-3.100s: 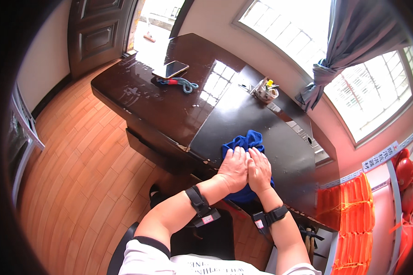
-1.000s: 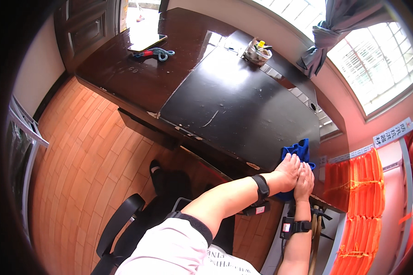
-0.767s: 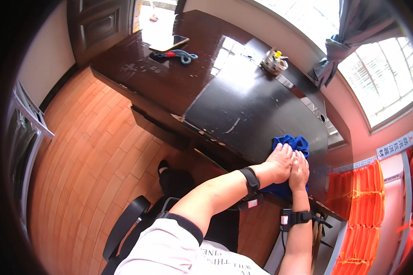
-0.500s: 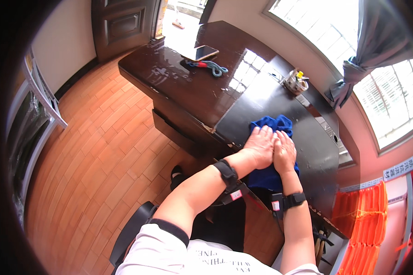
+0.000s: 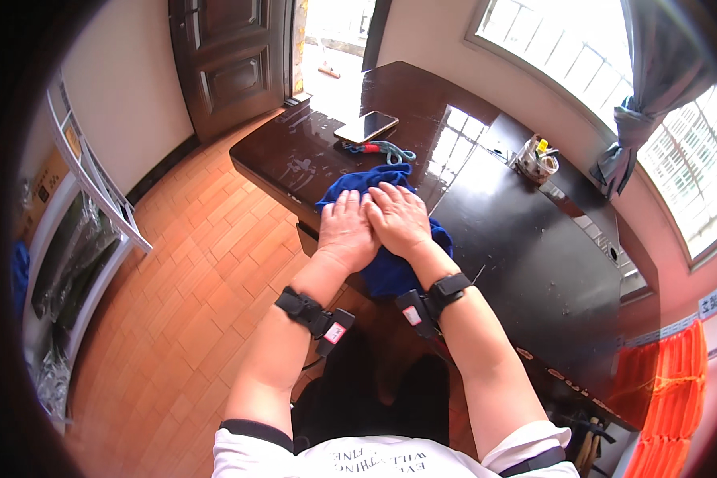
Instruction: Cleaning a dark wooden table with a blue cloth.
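Note:
Under both my palms lies a bunched blue cloth (image 5: 394, 271), pressed against the dark glossy desk (image 5: 526, 239) near its front left edge. My left hand (image 5: 348, 229) rests flat on it with the fingers stretched forward. Right beside it, touching at the thumb side, my right hand (image 5: 398, 219) lies flat with its fingers extended too. The cloth shows beyond my fingertips and hangs down below my wrists. Just past it on the desk are a looped blue-grey cord with a red part (image 5: 382, 149) and a phone (image 5: 366, 127).
A cup of small items (image 5: 537, 162) stands at the desk's far right side, by the window. Orange vests or fabric (image 5: 673, 398) hang at the lower right. A metal shelf with plastic-wrapped goods (image 5: 80, 239) is on the left. The dark door (image 5: 235, 64) stands at the back.
Both hands have slid the blue cloth leftward across the desk, from its middle to near the left edge by the cord. The view has shifted somewhat too.

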Tool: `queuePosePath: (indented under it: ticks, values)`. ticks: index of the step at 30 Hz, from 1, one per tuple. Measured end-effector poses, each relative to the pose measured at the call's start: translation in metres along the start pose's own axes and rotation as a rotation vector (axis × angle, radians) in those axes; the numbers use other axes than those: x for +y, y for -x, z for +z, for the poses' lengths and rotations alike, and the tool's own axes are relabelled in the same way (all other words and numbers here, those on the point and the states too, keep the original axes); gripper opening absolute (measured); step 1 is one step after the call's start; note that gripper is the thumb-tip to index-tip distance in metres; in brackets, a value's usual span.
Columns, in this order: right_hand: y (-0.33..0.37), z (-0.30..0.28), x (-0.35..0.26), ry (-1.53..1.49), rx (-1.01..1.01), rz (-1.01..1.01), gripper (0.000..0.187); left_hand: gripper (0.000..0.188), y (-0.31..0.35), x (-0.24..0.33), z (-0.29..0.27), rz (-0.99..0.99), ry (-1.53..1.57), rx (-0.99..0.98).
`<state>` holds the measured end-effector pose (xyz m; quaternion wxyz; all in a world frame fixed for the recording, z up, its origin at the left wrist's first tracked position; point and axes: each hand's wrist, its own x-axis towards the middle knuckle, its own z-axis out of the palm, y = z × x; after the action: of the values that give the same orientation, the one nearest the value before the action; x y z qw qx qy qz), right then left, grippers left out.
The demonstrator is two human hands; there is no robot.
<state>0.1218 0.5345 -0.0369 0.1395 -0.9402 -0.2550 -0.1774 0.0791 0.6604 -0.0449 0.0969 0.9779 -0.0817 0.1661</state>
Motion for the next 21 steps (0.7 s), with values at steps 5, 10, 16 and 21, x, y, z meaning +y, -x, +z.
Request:
queuePosePath:
  ticks: [5, 10, 16, 21]
  values:
    - [0.009, -0.007, 0.002, -0.099, -0.041, 0.022, 0.048, 0.059, 0.001, 0.010, 0.001, -0.058, -0.091, -0.034]
    - [0.039, -0.019, 0.023, -0.133, 0.047, 0.039, 0.045, 0.056, 0.007, 0.050, 0.003, -0.079, -0.136, -0.046]
    - [0.115, -0.061, 0.102, -0.029, 0.140, 0.070, 0.042, 0.052, 0.009, 0.150, 0.013, 0.130, -0.062, -0.051]
    - [0.221, -0.124, 0.164, 0.045, 0.209, 0.354, 0.041, 0.053, 0.023, 0.269, 0.020, 0.348, 0.178, -0.145]
